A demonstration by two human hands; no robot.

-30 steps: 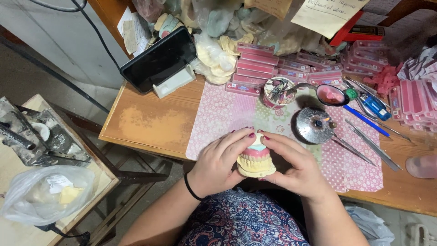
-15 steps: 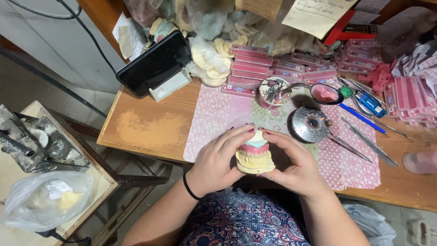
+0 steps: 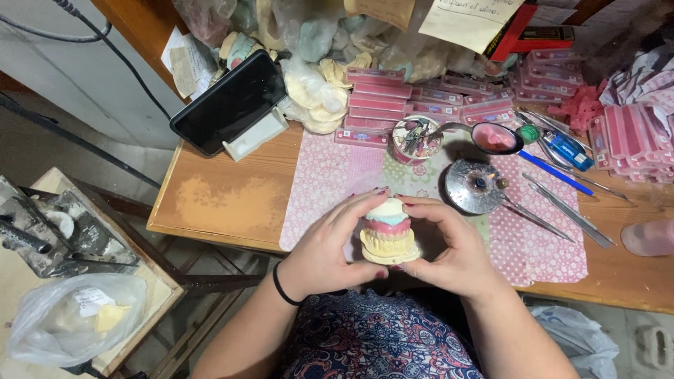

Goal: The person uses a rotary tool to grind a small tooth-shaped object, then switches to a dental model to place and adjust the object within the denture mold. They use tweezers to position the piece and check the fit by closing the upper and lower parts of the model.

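Both my hands hold a dental cast [image 3: 388, 232] above the near edge of the wooden table [image 3: 225, 203]. The cast is a stack of pale yellow plaster models with a pink wax band between them. My left hand [image 3: 328, 249] grips it from the left, with a black band on the wrist. From the right, my right hand [image 3: 453, 245] wraps around it, fingers over the top and thumb below.
A pink patterned mat [image 3: 337, 175] lies under the hands. A round metal burner [image 3: 474, 186], long metal tools [image 3: 562, 203], a ladle with pink wax [image 3: 495, 137], pink strip boxes [image 3: 379, 105] and a propped phone [image 3: 228, 102] sit behind. A side stand holding a plastic bag [image 3: 67, 316] is at left.
Both hands still hold the cast at the same place; my view has shifted slightly. The fingers have adjusted a little around the cast.
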